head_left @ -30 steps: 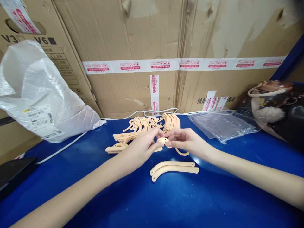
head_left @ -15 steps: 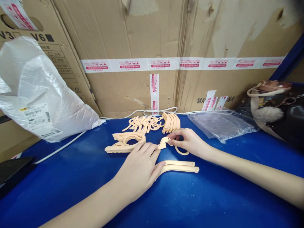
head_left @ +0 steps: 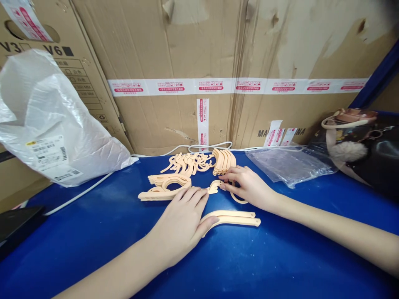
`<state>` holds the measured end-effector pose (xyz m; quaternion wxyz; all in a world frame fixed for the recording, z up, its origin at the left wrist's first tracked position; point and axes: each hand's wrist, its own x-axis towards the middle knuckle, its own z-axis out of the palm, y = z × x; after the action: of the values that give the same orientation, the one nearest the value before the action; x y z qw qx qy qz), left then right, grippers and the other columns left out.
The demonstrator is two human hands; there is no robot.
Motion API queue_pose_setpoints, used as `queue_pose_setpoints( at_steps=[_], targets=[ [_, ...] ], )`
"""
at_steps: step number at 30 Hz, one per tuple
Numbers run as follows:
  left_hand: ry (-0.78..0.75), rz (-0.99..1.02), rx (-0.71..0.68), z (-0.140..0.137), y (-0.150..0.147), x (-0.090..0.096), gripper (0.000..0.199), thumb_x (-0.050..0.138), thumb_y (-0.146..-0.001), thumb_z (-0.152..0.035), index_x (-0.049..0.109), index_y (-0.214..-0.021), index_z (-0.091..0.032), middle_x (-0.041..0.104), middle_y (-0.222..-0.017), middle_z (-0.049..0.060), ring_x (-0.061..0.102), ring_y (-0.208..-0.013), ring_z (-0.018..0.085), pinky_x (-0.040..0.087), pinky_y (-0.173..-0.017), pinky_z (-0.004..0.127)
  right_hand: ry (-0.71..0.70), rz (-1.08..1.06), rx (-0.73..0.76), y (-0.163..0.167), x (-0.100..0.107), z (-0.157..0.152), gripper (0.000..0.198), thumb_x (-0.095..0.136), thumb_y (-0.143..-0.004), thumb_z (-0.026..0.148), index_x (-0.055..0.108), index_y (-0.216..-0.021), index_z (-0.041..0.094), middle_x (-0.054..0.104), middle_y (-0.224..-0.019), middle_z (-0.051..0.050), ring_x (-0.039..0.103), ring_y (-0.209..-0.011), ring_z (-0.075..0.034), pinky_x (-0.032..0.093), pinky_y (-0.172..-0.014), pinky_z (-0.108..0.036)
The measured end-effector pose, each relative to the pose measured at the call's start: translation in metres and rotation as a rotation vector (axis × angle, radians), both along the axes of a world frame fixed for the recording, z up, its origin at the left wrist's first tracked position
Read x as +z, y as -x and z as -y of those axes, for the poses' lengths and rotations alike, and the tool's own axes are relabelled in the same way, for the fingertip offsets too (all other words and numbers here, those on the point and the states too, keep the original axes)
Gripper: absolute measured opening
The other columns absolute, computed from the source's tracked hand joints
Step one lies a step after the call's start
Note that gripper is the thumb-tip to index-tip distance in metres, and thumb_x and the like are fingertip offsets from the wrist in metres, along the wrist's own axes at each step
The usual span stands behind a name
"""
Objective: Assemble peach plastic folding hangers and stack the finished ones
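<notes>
My left hand lies palm down with its fingers stretched out. Its fingertips touch the left end of a small curved beige plastic piece, and its thumb rests over the bend of two long curved beige arms. At the other end of the small piece is my right hand, its thumb and forefinger apart around that end. Beneath the right hand, a beige ring-shaped part partly shows. Beyond the left fingers lies a stack of folded beige plastic hangers, partly covered by the hand.
Farther back sit a pile of small beige hooks and a row of curved arms. A white cable runs along the cardboard boxes. A white plastic package leans at left; a clear bag lies at right, beside a dark bag.
My right thumb and forefinger have parted from their pinch on the small curved piece, and the hand has shifted slightly. The left hand stays almost in place.
</notes>
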<state>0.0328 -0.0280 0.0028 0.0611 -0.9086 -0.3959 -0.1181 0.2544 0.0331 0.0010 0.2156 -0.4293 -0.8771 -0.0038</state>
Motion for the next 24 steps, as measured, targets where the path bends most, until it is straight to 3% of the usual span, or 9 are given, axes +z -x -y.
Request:
queue_pose_setpoints(
  at_steps=[3,8,17,21,24],
  targets=[
    [0.01,-0.007,0.01,-0.001,0.0,-0.001,0.052,0.033,-0.096,-0.047,0.051,-0.13,-0.011,0.055,-0.131,0.011,0.044,-0.123,0.029,0.033,-0.104,0.047,-0.059,0.042,-0.016,-0.008,0.007,0.005,0.03,0.044,-0.095,0.032,0.063,-0.115,0.019,0.067,-0.105,-0.008,0.057,-0.098,-0.022,0.041,-0.081,-0.036],
    [0.017,0.004,0.009,-0.002,0.001,-0.002,0.052,0.034,-0.096,-0.048,0.051,-0.13,-0.012,0.053,-0.133,0.011,0.042,-0.125,0.029,0.034,-0.104,0.048,-0.144,0.179,-0.011,-0.028,0.017,0.008,0.026,0.046,-0.094,0.024,0.065,-0.111,0.019,0.064,-0.098,-0.008,0.056,-0.088,-0.021,0.04,-0.075,-0.035],
    [0.026,0.091,-0.031,-0.001,0.004,0.006,0.042,0.037,-0.096,-0.043,0.049,-0.129,-0.018,0.052,-0.132,0.009,0.043,-0.122,0.027,0.036,-0.101,0.047,-0.23,0.318,0.105,-0.038,0.007,0.005,0.03,0.041,-0.094,0.018,0.063,-0.114,0.02,0.06,-0.096,-0.008,0.053,-0.084,-0.019,0.038,-0.071,-0.033],
    [0.049,0.129,-0.089,0.001,0.005,0.014,0.024,0.041,-0.096,-0.034,0.056,-0.105,-0.018,0.061,-0.106,0.007,0.053,-0.1,0.024,0.042,-0.087,0.04,-0.255,0.351,0.124,-0.036,0.004,0.006,0.03,0.041,-0.094,0.016,0.064,-0.113,0.018,0.059,-0.095,-0.009,0.053,-0.082,-0.019,0.038,-0.07,-0.032],
    [0.039,0.109,-0.105,0.003,0.006,0.017,0.021,0.042,-0.095,-0.033,0.051,-0.084,-0.018,0.058,-0.082,0.004,0.054,-0.08,0.021,0.042,-0.072,0.035,-0.271,0.387,0.108,-0.036,0.003,0.005,0.027,0.043,-0.093,0.015,0.066,-0.107,0.017,0.058,-0.092,-0.008,0.052,-0.08,-0.019,0.037,-0.068,-0.031]
  ],
)
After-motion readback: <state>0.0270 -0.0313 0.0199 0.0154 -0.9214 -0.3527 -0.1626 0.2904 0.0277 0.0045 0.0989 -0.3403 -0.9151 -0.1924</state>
